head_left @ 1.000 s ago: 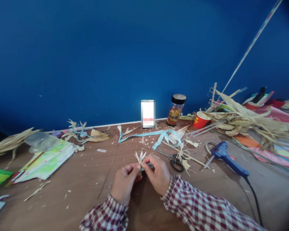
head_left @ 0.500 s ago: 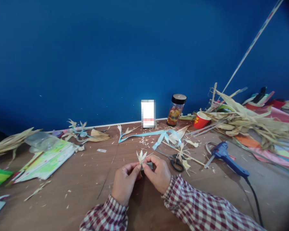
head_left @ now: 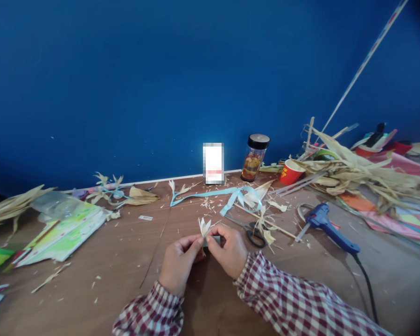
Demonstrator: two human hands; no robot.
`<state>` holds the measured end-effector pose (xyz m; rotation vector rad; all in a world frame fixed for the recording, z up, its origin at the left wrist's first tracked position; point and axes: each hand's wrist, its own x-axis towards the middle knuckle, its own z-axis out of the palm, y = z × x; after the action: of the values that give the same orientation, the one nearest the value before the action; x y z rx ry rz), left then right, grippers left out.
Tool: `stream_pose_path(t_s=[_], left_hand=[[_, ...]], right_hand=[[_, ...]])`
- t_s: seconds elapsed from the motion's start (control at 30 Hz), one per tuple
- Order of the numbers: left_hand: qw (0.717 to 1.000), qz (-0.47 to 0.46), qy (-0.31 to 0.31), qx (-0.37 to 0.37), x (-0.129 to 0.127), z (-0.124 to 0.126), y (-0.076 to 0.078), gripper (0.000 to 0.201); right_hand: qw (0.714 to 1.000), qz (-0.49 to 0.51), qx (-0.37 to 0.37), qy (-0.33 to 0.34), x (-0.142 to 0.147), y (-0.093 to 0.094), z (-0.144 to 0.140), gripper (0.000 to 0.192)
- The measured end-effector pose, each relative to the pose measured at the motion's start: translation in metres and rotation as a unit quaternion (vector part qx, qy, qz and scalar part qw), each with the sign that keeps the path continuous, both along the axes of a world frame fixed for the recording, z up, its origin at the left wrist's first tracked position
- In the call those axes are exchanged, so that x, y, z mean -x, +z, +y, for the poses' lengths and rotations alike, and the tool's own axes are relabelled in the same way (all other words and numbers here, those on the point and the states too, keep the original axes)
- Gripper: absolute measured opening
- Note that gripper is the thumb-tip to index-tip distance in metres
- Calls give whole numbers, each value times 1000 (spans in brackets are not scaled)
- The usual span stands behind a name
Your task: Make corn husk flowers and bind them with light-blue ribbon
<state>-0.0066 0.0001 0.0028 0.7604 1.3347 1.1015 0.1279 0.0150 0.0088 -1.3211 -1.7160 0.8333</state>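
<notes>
Both my hands meet over the brown table (head_left: 108,261), in plaid sleeves. My left hand (head_left: 178,263) and my right hand (head_left: 230,250) pinch between their fingertips a small pale husk flower (head_left: 205,227), whose pointed petals stick up above the fingers. A bit of grey-green stem or tape shows between the thumbs. Black-handled scissors (head_left: 255,236) lie just right of my right hand. A light blue ribbon (head_left: 227,196) curls across the table behind the flower.
A blue glue gun (head_left: 327,227) with a black cord lies at the right. Dried husks (head_left: 353,175) pile at the back right beside a red cup (head_left: 290,172) and a black-lidded jar (head_left: 254,157). Green papers (head_left: 63,233) sit at the left; husk scraps litter the table.
My fingers have turned the husk flower slightly, and the petals look more bunched. The view shifted a little; hands stay in the same place.
</notes>
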Motion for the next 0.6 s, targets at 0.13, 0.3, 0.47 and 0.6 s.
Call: stream_pose_path(t_s=[0.13, 0.3, 0.47, 0.6], left_hand=[[1000, 14, 12, -10, 0, 0, -5, 34], [999, 17, 13, -30, -1, -1, -9, 29], [995, 77, 16, -60, -3, -3, -9, 31], [986, 129, 34, -96, -7, -6, -6, 30]], right_hand=[[1000, -5, 3, -3, 0, 1, -1, 12], [1000, -13, 11, -11, 0, 0, -1, 12], [1000, -13, 13, -21, 1, 0, 1, 9], [998, 32, 41, -20, 2, 1, 1, 10]])
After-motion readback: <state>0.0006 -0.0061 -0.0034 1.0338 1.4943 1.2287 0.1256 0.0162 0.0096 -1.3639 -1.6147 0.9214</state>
